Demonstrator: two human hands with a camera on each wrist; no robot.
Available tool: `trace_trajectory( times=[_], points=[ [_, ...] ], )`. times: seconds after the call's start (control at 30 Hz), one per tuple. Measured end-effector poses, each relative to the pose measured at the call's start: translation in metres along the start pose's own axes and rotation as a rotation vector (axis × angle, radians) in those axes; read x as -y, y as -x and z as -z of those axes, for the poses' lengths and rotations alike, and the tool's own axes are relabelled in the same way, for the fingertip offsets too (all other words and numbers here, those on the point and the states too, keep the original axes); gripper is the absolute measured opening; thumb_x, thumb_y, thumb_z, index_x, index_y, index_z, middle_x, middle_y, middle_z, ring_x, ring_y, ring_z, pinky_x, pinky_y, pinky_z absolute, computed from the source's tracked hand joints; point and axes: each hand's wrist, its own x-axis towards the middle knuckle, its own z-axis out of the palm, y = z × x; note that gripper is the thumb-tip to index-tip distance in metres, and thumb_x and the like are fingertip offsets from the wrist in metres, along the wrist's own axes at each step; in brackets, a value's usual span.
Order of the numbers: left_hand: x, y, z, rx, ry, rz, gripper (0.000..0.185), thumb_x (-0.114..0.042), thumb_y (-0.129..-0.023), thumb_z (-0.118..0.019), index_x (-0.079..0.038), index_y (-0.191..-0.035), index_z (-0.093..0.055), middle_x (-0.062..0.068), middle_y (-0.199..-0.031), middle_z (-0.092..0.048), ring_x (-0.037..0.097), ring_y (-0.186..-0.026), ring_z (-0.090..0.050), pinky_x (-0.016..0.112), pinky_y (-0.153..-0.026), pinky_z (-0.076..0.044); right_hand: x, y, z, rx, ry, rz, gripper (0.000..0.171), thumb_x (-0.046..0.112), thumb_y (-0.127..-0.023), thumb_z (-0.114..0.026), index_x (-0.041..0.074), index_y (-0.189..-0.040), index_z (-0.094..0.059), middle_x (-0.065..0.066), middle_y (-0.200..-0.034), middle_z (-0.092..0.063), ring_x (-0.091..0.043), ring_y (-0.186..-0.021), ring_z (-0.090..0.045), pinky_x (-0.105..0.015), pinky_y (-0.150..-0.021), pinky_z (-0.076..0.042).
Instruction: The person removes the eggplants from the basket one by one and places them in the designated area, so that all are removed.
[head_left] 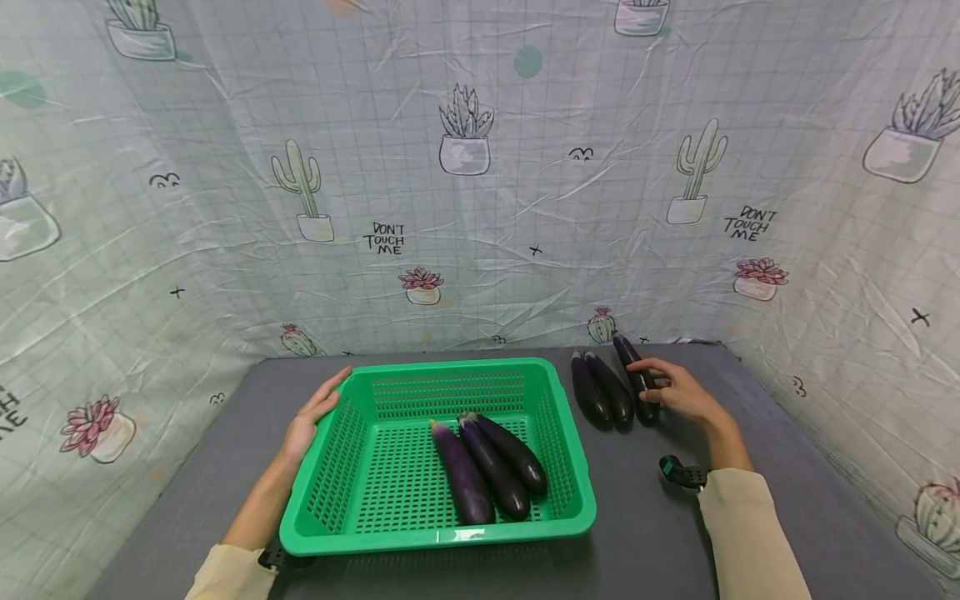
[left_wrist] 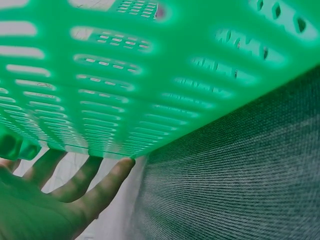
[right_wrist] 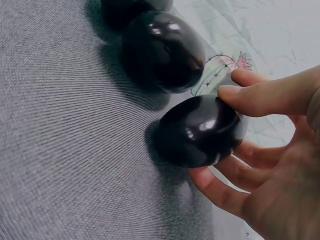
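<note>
A green plastic basket stands in front of me on the grey table. My left hand rests along its left side; in the left wrist view the extended fingers lie against the slotted wall. At the right, my right hand holds a dark eggplant, thumb on one side and fingers on the other. Two more eggplants lie side by side just left of that one. Inside the basket, toward its right, are three eggplants.
A pale curtain printed with potted cacti hangs behind the table and along both sides. The grey tabletop shows between the basket and my right forearm. Each wrist wears a black strap, the right one in plain sight.
</note>
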Motion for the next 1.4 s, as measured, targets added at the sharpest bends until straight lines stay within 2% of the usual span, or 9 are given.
trace_trajectory(
  times=[0.17,0.3,0.4,0.63,1.0,1.4],
  points=[
    [-0.0001,-0.0017,-0.0004,-0.045,-0.105,0.015,0.057,-0.018,-0.116,-0.025,0.007,-0.163,-0.006,-0.019,-0.152,-0.038,-0.007,-0.13,-0.054,0.013,-0.104,-0.048,0.0004,-0.0001,-0.0016,0.006,0.008,-0.018,0.052,0.004,-0.097,-0.066,-0.003,-0.146,-0.05,-0.038,-0.157,-0.034,-0.063,-0.138,-0.037,-0.048,-0.082,-0.057],
    [-0.0003,-0.0024,-0.0007,-0.056,-0.135,0.02,0.058,-0.018,-0.116,-0.025,0.01,-0.162,-0.006,-0.017,-0.153,-0.034,-0.009,-0.13,-0.052,0.012,-0.104,-0.047,0.0022,0.0004,-0.0025,0.003,0.019,-0.026,0.055,0.006,-0.097,-0.067,-0.004,-0.148,-0.047,-0.04,-0.154,-0.036,-0.063,-0.138,-0.038,-0.046,-0.079,-0.057],
    [-0.0001,-0.002,-0.0003,-0.047,-0.108,0.026,0.058,-0.017,-0.116,-0.025,0.01,-0.162,-0.003,-0.015,-0.153,-0.033,-0.007,-0.13,-0.054,0.014,-0.104,-0.049,0.0028,-0.0003,-0.0031,0.001,0.026,-0.04,0.059,0.007,-0.098,-0.067,-0.005,-0.15,-0.043,-0.041,-0.154,-0.036,-0.062,-0.138,-0.038,-0.042,-0.077,-0.056],
    [0.0004,-0.0019,0.001,-0.039,-0.121,0.013,0.057,-0.017,-0.116,-0.025,0.009,-0.163,-0.005,-0.018,-0.152,-0.034,-0.007,-0.131,-0.053,0.013,-0.104,-0.048,0.0042,-0.0017,-0.0028,0.02,0.017,-0.097,0.065,0.007,-0.1,-0.063,-0.006,-0.156,-0.033,-0.045,-0.154,-0.032,-0.059,-0.138,-0.04,-0.038,-0.073,-0.053],
    [0.0004,-0.0003,0.0017,-0.005,-0.048,-0.008,0.055,-0.016,-0.116,-0.022,0.006,-0.164,-0.006,-0.019,-0.151,-0.044,-0.002,-0.129,-0.058,0.016,-0.104,-0.051,0.0043,-0.0008,-0.0035,0.062,0.019,-0.124,0.066,0.011,-0.103,-0.06,-0.007,-0.158,-0.03,-0.042,-0.156,-0.032,-0.058,-0.137,-0.043,-0.051,-0.087,-0.057],
    [-0.0002,0.0002,0.0004,-0.01,-0.046,-0.008,0.054,-0.015,-0.116,-0.022,0.003,-0.165,-0.009,-0.02,-0.15,-0.046,-0.001,-0.129,-0.058,0.017,-0.104,-0.051,0.0026,0.0007,-0.0019,0.058,0.02,-0.137,0.065,0.014,-0.103,-0.06,-0.005,-0.159,-0.031,-0.041,-0.157,-0.031,-0.058,-0.139,-0.04,-0.051,-0.088,-0.057]
  ],
)
